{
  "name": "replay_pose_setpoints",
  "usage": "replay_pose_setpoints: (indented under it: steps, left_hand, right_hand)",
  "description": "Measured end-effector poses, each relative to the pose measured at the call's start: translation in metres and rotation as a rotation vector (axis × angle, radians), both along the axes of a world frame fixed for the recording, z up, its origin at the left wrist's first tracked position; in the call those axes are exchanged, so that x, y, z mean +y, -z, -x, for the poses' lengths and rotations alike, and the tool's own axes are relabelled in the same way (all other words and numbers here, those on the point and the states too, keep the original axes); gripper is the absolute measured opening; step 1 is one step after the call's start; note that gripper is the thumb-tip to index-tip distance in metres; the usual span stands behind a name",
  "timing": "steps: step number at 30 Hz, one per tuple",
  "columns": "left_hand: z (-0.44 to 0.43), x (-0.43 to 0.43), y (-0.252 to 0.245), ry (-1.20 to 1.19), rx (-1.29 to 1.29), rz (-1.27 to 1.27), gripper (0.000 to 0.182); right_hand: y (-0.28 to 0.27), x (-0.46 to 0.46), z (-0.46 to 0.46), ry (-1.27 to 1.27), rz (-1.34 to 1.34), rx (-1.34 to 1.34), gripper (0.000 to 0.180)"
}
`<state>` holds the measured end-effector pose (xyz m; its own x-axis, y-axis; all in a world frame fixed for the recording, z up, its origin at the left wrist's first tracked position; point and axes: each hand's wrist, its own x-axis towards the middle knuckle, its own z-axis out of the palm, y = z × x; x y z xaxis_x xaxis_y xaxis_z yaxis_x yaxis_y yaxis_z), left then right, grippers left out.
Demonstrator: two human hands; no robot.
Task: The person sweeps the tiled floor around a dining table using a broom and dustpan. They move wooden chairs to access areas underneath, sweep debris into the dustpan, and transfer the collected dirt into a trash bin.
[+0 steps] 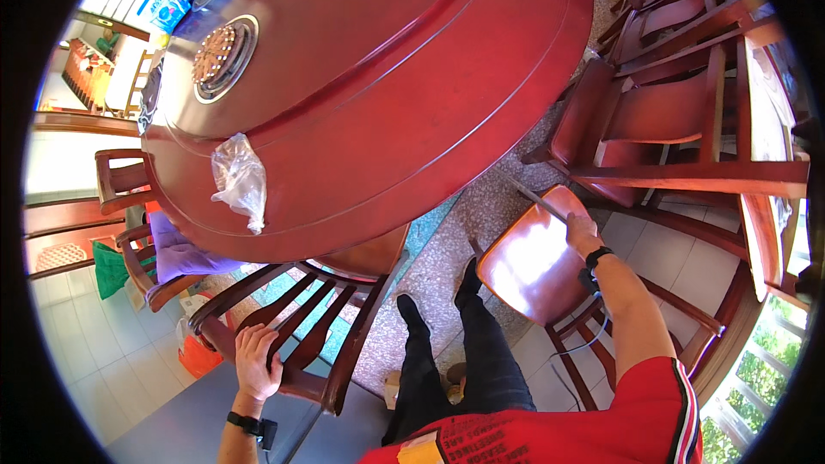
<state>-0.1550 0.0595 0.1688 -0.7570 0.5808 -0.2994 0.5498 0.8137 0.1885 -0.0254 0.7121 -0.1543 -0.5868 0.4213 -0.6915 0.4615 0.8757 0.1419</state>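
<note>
My left hand [256, 361] lies with fingers curled over the top rail of a dark wooden slat-back chair [308, 385], whose seat is partly beneath the table. A thin rod-like handle [532, 195] is gripped in my right hand [582, 234]. It slants forward over a glossy wooden chair [523, 256] towards the table's rim; its far end is hidden. Before me stands a large round reddish wooden table [412, 135]. On it lies a crumpled clear plastic bag [240, 177]. Both wrists wear black bands, and a cable hangs from the right one.
Several wooden chairs [664, 116] crowd the right side. At left are a chair with a purple cushion [184, 248] and an orange-red bag [196, 354]. A round brown beaded mat [214, 55] and blue packages [171, 0] sit on the table's far left. Speckled floor [445, 270] lies between the chairs.
</note>
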Motion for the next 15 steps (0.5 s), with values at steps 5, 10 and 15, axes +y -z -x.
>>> replay_pose_setpoints:
  steps: [5,10,15]
  left_hand:
    - [0.005,0.007,0.003,0.003,-0.049,0.05,0.039]
    - [0.01,0.008,0.006,-0.026,-0.092,0.09,0.039]
    - [0.012,0.005,0.01,-0.07,-0.102,0.115,0.039]
  right_hand:
    - [0.06,0.029,0.019,0.067,-0.124,0.075,0.033]
    - [0.091,0.058,0.047,0.2,-0.129,0.022,0.053]
    - [0.106,0.081,0.065,0.341,0.138,-0.131,0.029]
